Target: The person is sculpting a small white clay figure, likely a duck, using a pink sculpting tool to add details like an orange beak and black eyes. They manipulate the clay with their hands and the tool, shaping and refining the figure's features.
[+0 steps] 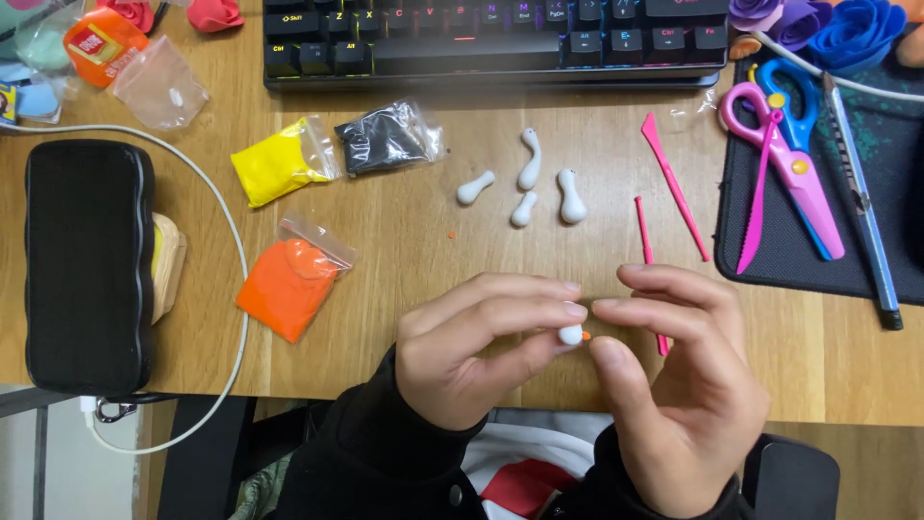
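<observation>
Seen from above, two bare hands meet at the lower centre of the frame, over a pale wooden desk (404, 241); the left hand (476, 351) pinches a small white lump of modelling clay (570, 334) between thumb and fingertips, and the right hand (679, 371) closes its thumb and fingers against the same lump, where a tiny orange clay speck (586, 335) sits at its edge. Above them, mid-frame, lie four finished white clay pieces shaped like little bowling pins (527, 183) — so several parts look done, while this one appears only part-shaped. To the left lie sealed plastic bags of orange clay (287, 284), yellow clay (274, 164) and black clay (385, 140); to the right, thin pink plastic sculpting tools (672, 183); at the upper right, pink and blue scissors (784, 154) on a dark mat; a black keyboard (496, 43) spans the top edge.
</observation>
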